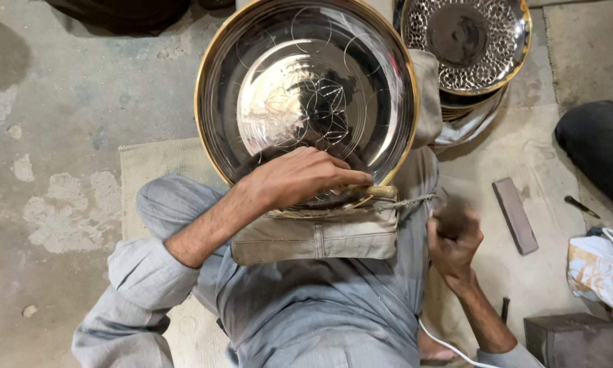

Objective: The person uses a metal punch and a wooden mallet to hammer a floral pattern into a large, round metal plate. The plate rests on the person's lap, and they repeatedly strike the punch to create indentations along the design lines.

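A large shiny metal tray (286, 61) with a brass rim and fine engraved circle lines rests tilted on a padded grey cloth block (313, 238) on my lap. My left hand (300, 177) lies on the tray's lower edge, fingers closed around a short yellowish tool (381, 191) whose tip touches the rim. My right hand (453, 238) is raised beside the tray at the right, gripping a dark, blurred hammer-like tool (451, 215).
A stack of patterned, brass-rimmed trays (466, 41) stands at the upper right. A flat grey sharpening stone (515, 215) lies on the floor mat. A crumpled paper bundle (603, 269) and a dark metal block (572, 337) sit at the right. A white cable (449, 344) runs below.
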